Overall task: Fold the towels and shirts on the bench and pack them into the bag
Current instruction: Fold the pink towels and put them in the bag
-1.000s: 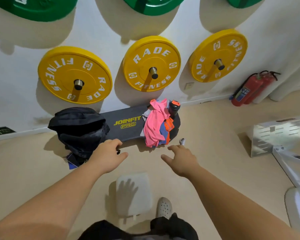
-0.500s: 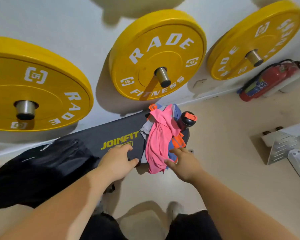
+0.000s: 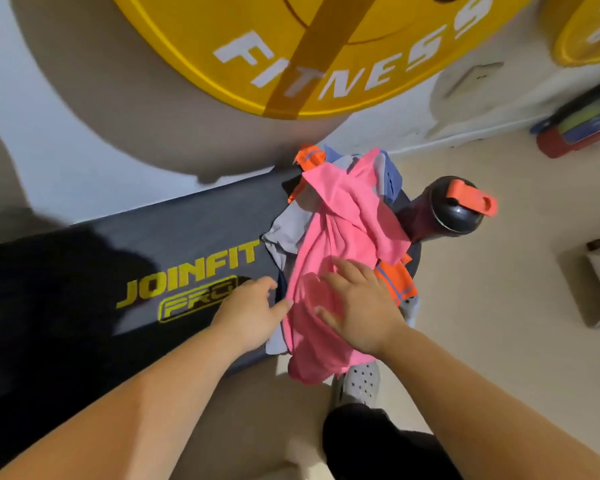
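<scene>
Black fabric bag (image 3: 32, 271) far left of left hand (image 3: 250, 313), blurred, cut off by frame edge. Heap's lower layers hidden, pieces can't be counted: one pink cloth (image 3: 343, 220) on top, orange garment (image 3: 395, 282) and grey-blue fabric (image 3: 284, 233) poking out. Right hand (image 3: 361, 306) flat on pink cloth, fingers spread, gripping nothing. Left hand relaxed, fingertips at heap's left edge, over dark padded bench (image 3: 194, 237). One dark bottle with orange lid (image 3: 454, 213) beyond right hand.

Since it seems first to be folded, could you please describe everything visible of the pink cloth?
The pink cloth is plain, soft-looking fabric, crumpled and unfolded, lying atop the clothes pile at the right end of the bench, its lower edge hanging over the front. The right hand rests flat on it; the left hand touches its left edge.
</scene>
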